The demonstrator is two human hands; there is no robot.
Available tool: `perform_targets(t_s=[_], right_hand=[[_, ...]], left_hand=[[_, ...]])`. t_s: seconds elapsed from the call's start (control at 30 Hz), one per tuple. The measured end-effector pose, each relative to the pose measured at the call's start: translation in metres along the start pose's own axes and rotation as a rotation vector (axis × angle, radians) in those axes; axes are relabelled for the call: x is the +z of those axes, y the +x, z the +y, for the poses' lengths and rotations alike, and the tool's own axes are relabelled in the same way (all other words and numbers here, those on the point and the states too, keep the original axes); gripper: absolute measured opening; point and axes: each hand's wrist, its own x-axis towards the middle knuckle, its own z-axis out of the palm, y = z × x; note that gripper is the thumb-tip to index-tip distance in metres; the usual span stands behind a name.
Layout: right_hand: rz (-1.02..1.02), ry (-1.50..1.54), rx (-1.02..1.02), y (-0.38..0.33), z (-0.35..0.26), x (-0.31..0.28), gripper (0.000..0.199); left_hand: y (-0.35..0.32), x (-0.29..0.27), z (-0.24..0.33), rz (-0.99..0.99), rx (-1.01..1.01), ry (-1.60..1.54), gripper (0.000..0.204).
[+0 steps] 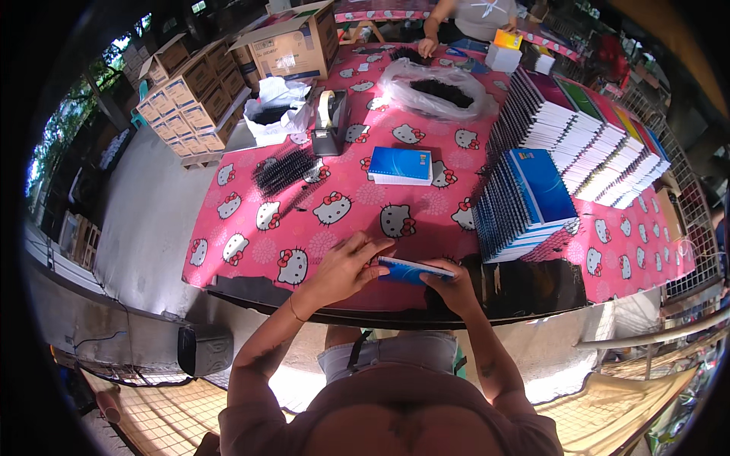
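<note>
A small blue notebook point(404, 272) is held up at the near edge of the table, its page edges facing up. My right hand point(455, 290) grips its right end, thumb across the cover. My left hand point(351, 266) is closed at the notebook's left end, fingertips against its edge; whether a binding coil is between them is too small to tell. Beyond my hands lies a stack of blue notebooks point(401, 163). Black spiral binding coils point(283, 172) lie loose in a heap to the left of that stack. On the right rises a tall pile of spiral-bound blue notebooks point(544, 186).
A tape dispenser point(330, 125) and a white bag point(277, 114) stand at the far left. A clear plastic bag point(437, 91) holds black coils. Colourful spiral notebooks point(597, 129) fill the far right. Cardboard boxes point(293, 45) sit behind, and a person's hand point(429, 47) works across the table.
</note>
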Motion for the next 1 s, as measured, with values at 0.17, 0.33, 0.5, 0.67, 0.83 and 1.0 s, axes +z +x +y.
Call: perform_targets(t_s=[0.17, 0.33, 0.5, 0.67, 0.83, 1.0], right_hand=[[-0.021, -0.029, -0.013, 0.001, -0.006, 0.000, 0.026], [0.182, 0.025, -0.053, -0.004, -0.023, 0.016, 0.027], [0.215, -0.002, -0.097, -0.005, -0.030, 0.020, 0.030], [0.221, 0.038, -0.049, -0.008, -0.039, 0.016, 0.031], [0.211, 0.012, -0.031, -0.007, -0.044, 0.030, 0.032], [0.176, -0.026, -0.161, -0.002, -0.041, 0.019, 0.029]], left_hand=[[-0.002, -0.001, -0.008, -0.255, -0.246, -0.136, 0.046], [-0.006, 0.031, 0.023, -0.047, -0.047, 0.584, 0.077], [-0.011, 0.044, 0.018, -0.009, -0.098, 0.616, 0.090], [-0.030, 0.053, 0.026, -0.173, 0.006, 0.493, 0.086], [0.026, 0.020, 0.024, 0.027, -0.070, 0.809, 0.089], [-0.016, 0.051, 0.032, -0.096, 0.083, 0.606, 0.088]])
